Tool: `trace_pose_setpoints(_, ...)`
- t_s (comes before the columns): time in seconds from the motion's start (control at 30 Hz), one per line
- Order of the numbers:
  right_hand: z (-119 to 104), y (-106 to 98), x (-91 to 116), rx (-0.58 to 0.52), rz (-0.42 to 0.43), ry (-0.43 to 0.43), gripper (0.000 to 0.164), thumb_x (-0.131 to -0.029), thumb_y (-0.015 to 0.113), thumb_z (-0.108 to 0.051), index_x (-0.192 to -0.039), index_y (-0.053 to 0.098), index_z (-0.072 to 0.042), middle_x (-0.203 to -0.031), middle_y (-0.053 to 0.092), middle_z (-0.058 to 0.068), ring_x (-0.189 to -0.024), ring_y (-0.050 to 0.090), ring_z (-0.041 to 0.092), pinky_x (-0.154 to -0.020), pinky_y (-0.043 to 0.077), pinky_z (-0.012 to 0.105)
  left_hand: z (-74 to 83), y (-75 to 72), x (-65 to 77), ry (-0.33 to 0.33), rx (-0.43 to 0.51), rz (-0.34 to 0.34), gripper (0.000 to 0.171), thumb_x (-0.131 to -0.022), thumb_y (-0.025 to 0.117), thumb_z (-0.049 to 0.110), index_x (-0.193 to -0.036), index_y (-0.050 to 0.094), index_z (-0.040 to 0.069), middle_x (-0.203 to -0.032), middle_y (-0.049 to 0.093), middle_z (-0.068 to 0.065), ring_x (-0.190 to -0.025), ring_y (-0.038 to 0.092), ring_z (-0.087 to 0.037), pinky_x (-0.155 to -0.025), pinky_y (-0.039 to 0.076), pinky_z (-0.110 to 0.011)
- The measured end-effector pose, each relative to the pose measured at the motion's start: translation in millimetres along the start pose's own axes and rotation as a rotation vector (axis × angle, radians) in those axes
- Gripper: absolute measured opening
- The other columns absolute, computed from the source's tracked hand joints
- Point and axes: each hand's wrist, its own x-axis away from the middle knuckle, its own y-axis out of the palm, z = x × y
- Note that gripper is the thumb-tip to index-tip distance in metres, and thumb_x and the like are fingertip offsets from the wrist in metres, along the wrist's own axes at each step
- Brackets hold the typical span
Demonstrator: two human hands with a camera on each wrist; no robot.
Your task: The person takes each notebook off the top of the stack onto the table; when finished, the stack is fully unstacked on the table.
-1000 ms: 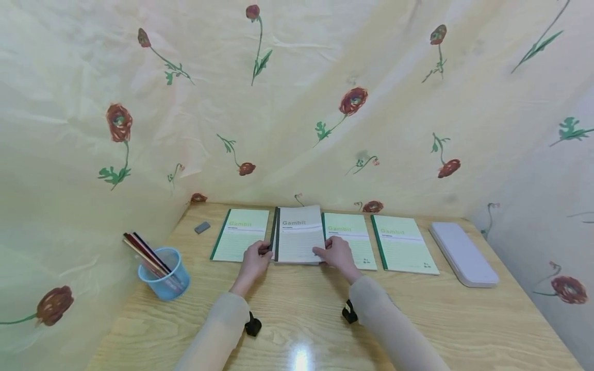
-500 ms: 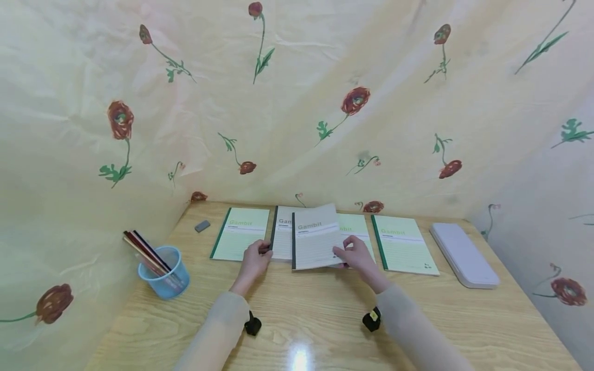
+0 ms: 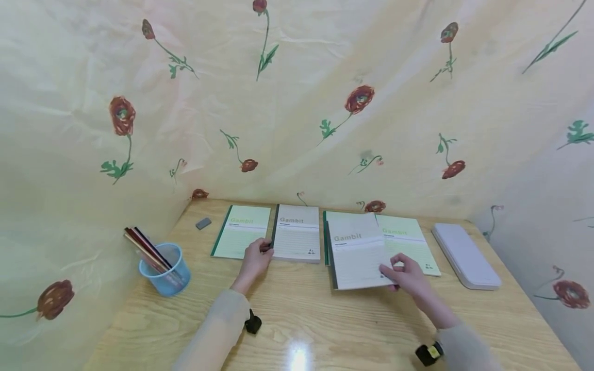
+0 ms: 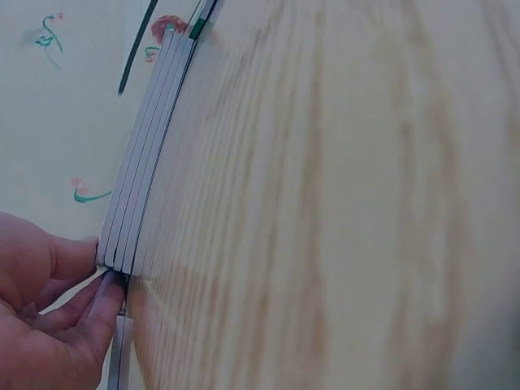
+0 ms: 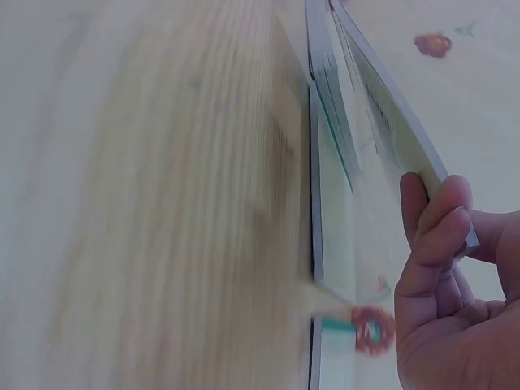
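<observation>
My right hand (image 3: 406, 273) pinches a grey "Gambit" notebook (image 3: 357, 255) by its lower right corner. The notebook is raised and tilted over a green notebook (image 3: 326, 226), hiding most of it. In the right wrist view, thumb and fingers grip the held notebook (image 5: 410, 122) from both sides, above the others. My left hand (image 3: 257, 256) holds the lower left corner of a stack of grey notebooks (image 3: 297, 239). In the left wrist view its thumb (image 4: 77, 256) lies at the top of the stack (image 4: 146, 154), with fingers at the spine end below.
Another green notebook (image 3: 242, 234) lies left of the stack, and one more green notebook (image 3: 410, 245) on the right. A white case (image 3: 465, 255) sits at the far right. A blue cup (image 3: 169, 281) with pencils and a small grey eraser (image 3: 203, 223) are on the left.
My right hand has lifted the top grey notebook off the stack and carried it right, over the neighbouring green one. The left hand has stayed at the stack's corner.
</observation>
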Motion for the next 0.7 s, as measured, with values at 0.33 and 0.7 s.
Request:
trace_pose_setpoints(0.33,28.6,-44.9,48.8,0.013,-0.039,0.064,0.027,-0.099,0.063,-0.017,-0.106,0.043,0.000,-0.073,0.065,0.005,-0.056,0.055,0.014,-0.055,0.045,0.026,-2.5,-3.4,-1.3,0.014,0.006,0.014,0.026,-0.094,0.062,-0.003,-0.120,0.063,-0.008,-0.111,0.066,-0.021,-0.105,0.062,-0.034,-0.091,0.052,-0.046)
trace_pose_setpoints(0.7,71.1,-93.7,95.1,0.046,-0.115,0.180,0.022,-0.102,0.058,-0.023,-0.103,0.043,-0.006,-0.068,0.058,-0.001,-0.059,0.056,0.016,-0.060,0.044,0.027,-5.9,-0.7,-3.2,0.019,0.001,0.008,0.028,-0.094,0.062,-0.003,-0.121,0.063,-0.008,-0.112,0.066,-0.021,-0.106,0.062,-0.034,-0.092,0.051,-0.047)
